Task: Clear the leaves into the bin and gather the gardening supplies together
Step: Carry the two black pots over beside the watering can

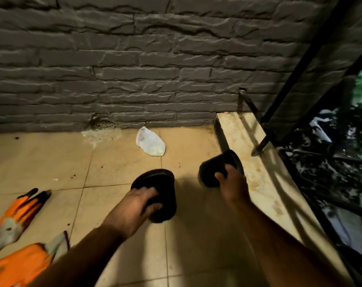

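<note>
- While both hands are carrying pots above the beige tiled floor, this looks like the gather-supplies half of the task, w/ one pot per hand so both are moving in one trip.
- Left hand is gripping a small round black plastic pot by its side wall, fingers curling round it; rim is pointing away twd the wall, base twd the person.
- Right hand is clasping a second black plastic pot the same way, tilted, just left of the raised cream ledge.
- Pots are near each other, not touching; neither is resting on the tiles.
- Orange-and-grey gardening gloves are lying on the floor at lower left, prob the gathering spot.
- White crumpled plastic bag is sitting near the dark stone-brick wall, well apart from the hands.
- No bin or leaf pile in view; can't tell leaf progress.
- Black metal railing is running along the right.
</note>
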A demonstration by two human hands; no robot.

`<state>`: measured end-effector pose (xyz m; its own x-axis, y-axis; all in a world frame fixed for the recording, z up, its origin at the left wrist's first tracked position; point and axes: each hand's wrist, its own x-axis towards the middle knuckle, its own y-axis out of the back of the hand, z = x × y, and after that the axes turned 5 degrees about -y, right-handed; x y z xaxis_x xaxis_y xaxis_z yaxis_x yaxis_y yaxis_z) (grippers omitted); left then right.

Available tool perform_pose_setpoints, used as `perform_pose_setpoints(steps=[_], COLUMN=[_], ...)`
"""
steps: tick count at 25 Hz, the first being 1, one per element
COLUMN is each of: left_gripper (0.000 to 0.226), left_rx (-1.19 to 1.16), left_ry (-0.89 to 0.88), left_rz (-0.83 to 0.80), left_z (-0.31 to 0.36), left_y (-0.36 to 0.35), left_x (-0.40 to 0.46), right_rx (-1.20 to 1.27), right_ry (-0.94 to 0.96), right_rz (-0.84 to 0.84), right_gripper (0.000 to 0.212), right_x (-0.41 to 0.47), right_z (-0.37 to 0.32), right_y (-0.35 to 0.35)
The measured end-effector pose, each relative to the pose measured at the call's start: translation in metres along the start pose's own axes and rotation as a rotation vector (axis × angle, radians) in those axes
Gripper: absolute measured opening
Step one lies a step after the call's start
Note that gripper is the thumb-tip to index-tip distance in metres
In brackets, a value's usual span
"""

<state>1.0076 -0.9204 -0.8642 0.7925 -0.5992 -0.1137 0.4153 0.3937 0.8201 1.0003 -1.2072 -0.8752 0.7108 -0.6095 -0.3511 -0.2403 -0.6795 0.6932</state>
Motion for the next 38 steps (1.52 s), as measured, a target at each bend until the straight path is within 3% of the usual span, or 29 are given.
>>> perform_pose_setpoints(steps=[2,8,12,16,21,29,38], left_gripper=[0.016,0.032,0.034,0.042,0.047,0.046,0.046], left_rx=[0.057,0.196,0.287,0.331,0.318,0.305,0.273], left_ry=[-0.043,-0.080,-0.153,-0.261,-0.335,-0.649,-1.136], left_rz=[0.019,0.085,0.059,0.059,0.153,0.136,-0.044], left_z=[0.034,0.140,0.226,0.324,0.445,0.543,0.690], left_y=[0.041,0.197,0.330,0.471,0.612,0.674,0.645], left_x=[0.000,-0.007,-0.028,-0.045,-0.104,-0.177,-0.261], right_rx=[-0.019,-0.367,-0.604,-0.688,-0.661,-0.562,-0.572], right_ry=[0.019,0.362,0.537,0.513,0.488,0.290,-0.108], right_rz=[-0.027,0.132,0.204,0.253,0.295,0.506,0.780], right_gripper=[0.052,0.032,0.044,0.073,0.063,0.053,0.045], right_x=[-0.032,-0.123,-0.189,-0.266,-0.383,-0.561,-0.768], right_z=[-0.028,-0.146,-0.232,-0.308,-0.390,-0.416,-0.348], right_y=[0.032,0.167,0.279,0.396,0.537,0.616,0.687])
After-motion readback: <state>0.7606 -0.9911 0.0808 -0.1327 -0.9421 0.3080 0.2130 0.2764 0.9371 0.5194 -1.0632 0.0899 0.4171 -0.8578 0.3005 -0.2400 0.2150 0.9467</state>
